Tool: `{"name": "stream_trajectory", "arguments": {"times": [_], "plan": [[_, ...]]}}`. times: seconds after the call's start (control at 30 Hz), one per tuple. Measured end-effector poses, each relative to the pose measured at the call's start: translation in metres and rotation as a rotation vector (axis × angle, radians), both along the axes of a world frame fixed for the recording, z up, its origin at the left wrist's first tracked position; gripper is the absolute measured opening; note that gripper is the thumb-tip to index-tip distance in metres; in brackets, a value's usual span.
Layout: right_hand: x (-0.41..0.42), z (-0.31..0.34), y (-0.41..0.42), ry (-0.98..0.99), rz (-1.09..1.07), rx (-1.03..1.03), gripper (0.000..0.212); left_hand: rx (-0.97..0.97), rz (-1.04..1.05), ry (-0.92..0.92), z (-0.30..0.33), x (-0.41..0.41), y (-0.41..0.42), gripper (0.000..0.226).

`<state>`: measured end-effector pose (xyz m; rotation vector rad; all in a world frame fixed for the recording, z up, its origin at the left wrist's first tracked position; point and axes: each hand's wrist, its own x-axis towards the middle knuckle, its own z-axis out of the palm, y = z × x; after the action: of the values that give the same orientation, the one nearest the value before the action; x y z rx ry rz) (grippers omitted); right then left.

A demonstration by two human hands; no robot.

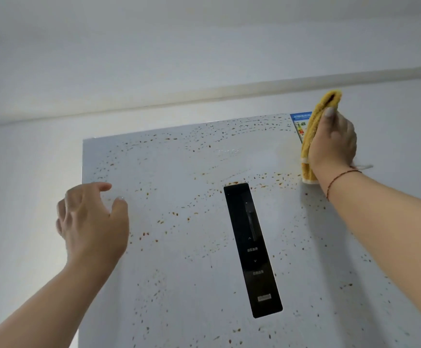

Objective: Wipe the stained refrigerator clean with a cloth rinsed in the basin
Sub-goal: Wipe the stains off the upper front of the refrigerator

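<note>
Pinching grip of right hand [332,144] holds folded cloth [314,126] upright, seemingly against refrigerator [179,247]; left hand [91,217] spread.

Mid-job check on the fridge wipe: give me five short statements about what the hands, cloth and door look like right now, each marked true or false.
1. The right hand presses a folded yellow cloth near the upper right corner of the white refrigerator door. True.
2. The left hand holds a second cloth. False: it holds nothing, fingers loosely curled by the door's left edge.
3. Orange-brown stain specks dot the door. True.
4. The black vertical control panel is covered by the cloth. False: it is uncovered, well below the cloth.
5. The basin is in view. False: none shows.
</note>
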<state>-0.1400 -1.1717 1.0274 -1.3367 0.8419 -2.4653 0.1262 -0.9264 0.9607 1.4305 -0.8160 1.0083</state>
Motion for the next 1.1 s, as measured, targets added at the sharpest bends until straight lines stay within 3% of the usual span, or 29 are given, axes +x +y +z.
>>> {"name": "stream_trajectory", "arguments": {"times": [0.13,0.3,0.5,0.73,1.1], "plan": [[0.019,0.017,-0.026,0.251,-0.168,0.284,0.075,-0.065,-0.007,0.039,0.006,0.015,-0.002,0.04],[0.057,0.035,0.0,0.356,-0.204,0.29,0.075,-0.091,-0.049,0.097,0.005,0.034,-0.001,0.043],[0.14,0.037,0.08,0.578,-0.288,0.082,0.074,-0.064,-0.203,0.184,0.0,0.044,0.013,0.053],[0.248,0.024,0.163,0.911,-0.333,-0.261,0.063,-0.123,-0.594,0.312,-0.001,0.079,0.029,0.069],[0.245,-0.024,0.165,1.323,-0.444,-0.771,0.052,-0.133,-0.754,0.262,0.019,0.079,0.036,0.063]]}}
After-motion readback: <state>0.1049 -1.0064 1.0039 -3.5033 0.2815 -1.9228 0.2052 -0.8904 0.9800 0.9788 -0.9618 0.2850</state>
